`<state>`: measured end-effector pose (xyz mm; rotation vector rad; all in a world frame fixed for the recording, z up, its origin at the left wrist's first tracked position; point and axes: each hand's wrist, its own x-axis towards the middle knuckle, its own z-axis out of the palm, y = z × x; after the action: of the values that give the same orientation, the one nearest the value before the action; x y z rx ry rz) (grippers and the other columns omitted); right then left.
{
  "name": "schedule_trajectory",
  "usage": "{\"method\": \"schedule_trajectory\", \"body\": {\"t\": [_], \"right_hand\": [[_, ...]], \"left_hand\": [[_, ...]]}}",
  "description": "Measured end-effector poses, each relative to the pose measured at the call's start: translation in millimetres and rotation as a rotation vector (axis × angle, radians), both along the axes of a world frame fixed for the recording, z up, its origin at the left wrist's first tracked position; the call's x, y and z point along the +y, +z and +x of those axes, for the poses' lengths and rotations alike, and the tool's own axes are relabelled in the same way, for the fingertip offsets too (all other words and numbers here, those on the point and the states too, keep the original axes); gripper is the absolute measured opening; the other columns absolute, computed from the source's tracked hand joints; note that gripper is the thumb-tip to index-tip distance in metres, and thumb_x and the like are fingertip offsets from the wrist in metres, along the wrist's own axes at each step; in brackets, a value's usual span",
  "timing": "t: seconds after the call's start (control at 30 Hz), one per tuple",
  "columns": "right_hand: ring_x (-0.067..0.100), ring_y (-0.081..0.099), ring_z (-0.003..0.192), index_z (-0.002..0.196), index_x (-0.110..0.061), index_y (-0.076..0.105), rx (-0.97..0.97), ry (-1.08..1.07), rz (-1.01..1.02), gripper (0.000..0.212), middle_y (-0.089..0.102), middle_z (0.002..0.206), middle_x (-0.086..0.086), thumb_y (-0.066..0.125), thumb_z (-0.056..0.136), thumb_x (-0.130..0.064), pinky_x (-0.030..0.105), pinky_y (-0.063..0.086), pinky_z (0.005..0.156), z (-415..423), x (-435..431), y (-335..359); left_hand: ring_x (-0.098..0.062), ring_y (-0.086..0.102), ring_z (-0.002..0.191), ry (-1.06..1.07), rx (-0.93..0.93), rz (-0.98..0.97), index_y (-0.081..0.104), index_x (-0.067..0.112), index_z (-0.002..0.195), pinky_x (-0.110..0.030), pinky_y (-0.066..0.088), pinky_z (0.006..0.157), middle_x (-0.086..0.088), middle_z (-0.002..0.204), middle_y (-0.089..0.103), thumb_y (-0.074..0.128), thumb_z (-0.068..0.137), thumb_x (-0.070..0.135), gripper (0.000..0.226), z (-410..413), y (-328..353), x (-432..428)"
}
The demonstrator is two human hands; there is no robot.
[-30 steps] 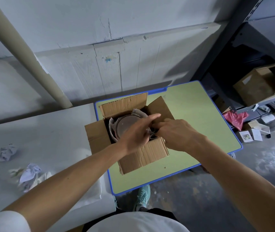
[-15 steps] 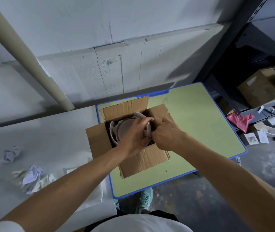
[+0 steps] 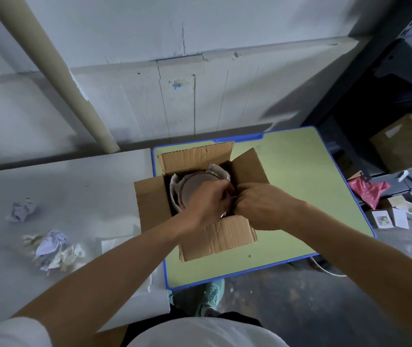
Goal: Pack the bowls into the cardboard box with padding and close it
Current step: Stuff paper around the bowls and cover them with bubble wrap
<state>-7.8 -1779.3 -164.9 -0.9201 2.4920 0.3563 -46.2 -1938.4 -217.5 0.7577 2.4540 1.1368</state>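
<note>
An open cardboard box (image 3: 215,239) stands on a green table with a blue edge (image 3: 300,186), all its flaps folded outward. Inside sits a brownish bowl (image 3: 194,189), wrapped by whitish paper padding (image 3: 174,189) along its left and far sides. My left hand (image 3: 207,206) reaches over the bowl with its fingers curled down at the bowl's right side. My right hand (image 3: 260,206) is balled beside it, knuckles up, over the box's right inner wall. The fingertips of both meet on padding there; what exactly they pinch is mostly hidden.
Crumpled paper balls (image 3: 22,209) and a looser heap (image 3: 54,251) lie on the white table (image 3: 87,196) to the left. A slanted pipe (image 3: 49,71) leans on the wall. Shelves with cardboard boxes (image 3: 400,149), a red bag (image 3: 367,191) and small cartons stand at right.
My left hand's fingers, straight a second ago, have curled down at the bowl's right side. My right hand has closed in tight against it. The box has not moved.
</note>
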Motion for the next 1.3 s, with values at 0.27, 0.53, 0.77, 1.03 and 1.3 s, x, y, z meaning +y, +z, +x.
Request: {"method": "schedule_trajectory", "body": {"t": [0.27, 0.53, 0.77, 1.03, 1.3], "right_hand": [[0.022, 0.062, 0.091, 0.083, -0.020, 0.067, -0.018, 0.002, 0.003, 0.021, 0.071, 0.088, 0.000, 0.047, 0.079, -0.016, 0.030, 0.029, 0.111, -11, -12, -2], [0.016, 0.061, 0.086, 0.079, -0.027, 0.066, -0.083, -0.011, 0.057, 0.017, 0.069, 0.081, -0.006, 0.052, 0.070, -0.025, 0.030, 0.027, 0.113, -9, -9, -8], [0.016, 0.061, 0.087, 0.080, -0.025, 0.066, -0.026, -0.035, -0.031, 0.016, 0.069, 0.083, -0.006, 0.052, 0.072, -0.023, 0.028, 0.031, 0.107, -8, -2, -5], [0.016, 0.057, 0.110, 0.116, -0.029, 0.067, 0.216, -0.213, -0.340, 0.033, 0.066, 0.115, -0.011, 0.053, 0.087, -0.021, 0.031, 0.044, 0.099, -3, 17, 5], [0.030, 0.062, 0.106, 0.136, -0.011, 0.049, 0.224, -0.511, -0.425, 0.048, 0.029, 0.155, 0.004, 0.059, 0.094, -0.031, 0.039, 0.054, 0.085, -2, -30, -10]], "left_hand": [[-0.017, 0.067, 0.087, 0.050, 0.005, 0.024, 0.066, 0.013, 0.103, -0.036, 0.051, 0.074, -0.003, 0.093, 0.072, 0.061, 0.093, 0.016, 0.012, 3, 7, -6], [-0.016, 0.064, 0.090, 0.052, -0.025, -0.043, 0.064, 0.019, 0.106, -0.039, 0.051, 0.080, 0.000, 0.097, 0.071, 0.060, 0.092, 0.019, 0.014, 5, 10, -4], [-0.008, 0.059, 0.074, 0.084, -0.038, -0.003, 0.063, 0.022, 0.108, -0.029, 0.049, 0.069, 0.007, 0.087, 0.066, 0.058, 0.095, 0.020, 0.014, 14, 13, -7], [-0.010, 0.054, 0.102, 0.160, 0.289, -0.266, 0.060, 0.027, 0.114, -0.032, 0.045, 0.095, 0.009, 0.107, 0.062, 0.057, 0.093, 0.034, 0.022, 23, 18, -24], [-0.027, 0.047, 0.106, 0.494, 0.471, -0.416, 0.065, 0.018, 0.113, -0.038, 0.048, 0.082, -0.006, 0.118, 0.050, 0.070, 0.087, 0.026, 0.028, 34, 19, -78]]}}
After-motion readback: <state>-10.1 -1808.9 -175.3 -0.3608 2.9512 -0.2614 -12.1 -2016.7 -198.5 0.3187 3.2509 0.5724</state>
